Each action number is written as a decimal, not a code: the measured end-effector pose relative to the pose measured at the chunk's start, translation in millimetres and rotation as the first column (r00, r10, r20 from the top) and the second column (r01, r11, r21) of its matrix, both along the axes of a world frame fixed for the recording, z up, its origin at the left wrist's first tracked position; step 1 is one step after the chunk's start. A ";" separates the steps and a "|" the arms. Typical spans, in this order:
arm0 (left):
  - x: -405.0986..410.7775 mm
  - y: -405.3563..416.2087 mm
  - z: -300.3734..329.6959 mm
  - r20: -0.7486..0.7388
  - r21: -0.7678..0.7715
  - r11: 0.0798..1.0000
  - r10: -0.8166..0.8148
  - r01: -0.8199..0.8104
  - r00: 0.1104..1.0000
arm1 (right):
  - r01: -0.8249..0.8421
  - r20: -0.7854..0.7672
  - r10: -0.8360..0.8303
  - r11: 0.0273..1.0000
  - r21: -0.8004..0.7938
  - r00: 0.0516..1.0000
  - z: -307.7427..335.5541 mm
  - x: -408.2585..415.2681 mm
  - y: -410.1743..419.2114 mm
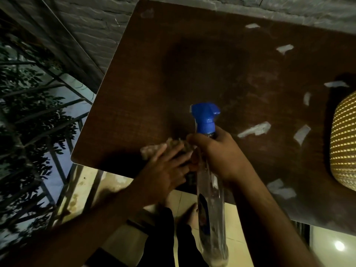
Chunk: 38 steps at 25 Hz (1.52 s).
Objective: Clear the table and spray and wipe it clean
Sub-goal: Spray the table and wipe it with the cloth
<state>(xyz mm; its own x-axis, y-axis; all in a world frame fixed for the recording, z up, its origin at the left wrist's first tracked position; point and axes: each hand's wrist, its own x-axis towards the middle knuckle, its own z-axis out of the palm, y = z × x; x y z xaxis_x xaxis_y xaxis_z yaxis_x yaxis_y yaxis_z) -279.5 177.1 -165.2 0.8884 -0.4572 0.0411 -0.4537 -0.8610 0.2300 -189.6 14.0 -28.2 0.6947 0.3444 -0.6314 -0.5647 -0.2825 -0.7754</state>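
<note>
Both hands work the bench [134, 78] edge: left hand [165, 170] presses spread fingers flat on the cloth [154, 149], right hand [221, 157] just beside grips the upright spray bottle [210, 189], nozzle pointing right

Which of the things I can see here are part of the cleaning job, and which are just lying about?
Part of the job:
spray bottle in right hand
cloth under left hand
table
paper scraps

Just there:
woven yellow object
railing
</note>
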 end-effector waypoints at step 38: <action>154.8 1.0 9.7 -0.152 -0.017 0.899 0.430 -0.438 0.890 | 0.111 -0.093 -0.102 0.989 0.101 0.990 -12.3 27.6 -36.5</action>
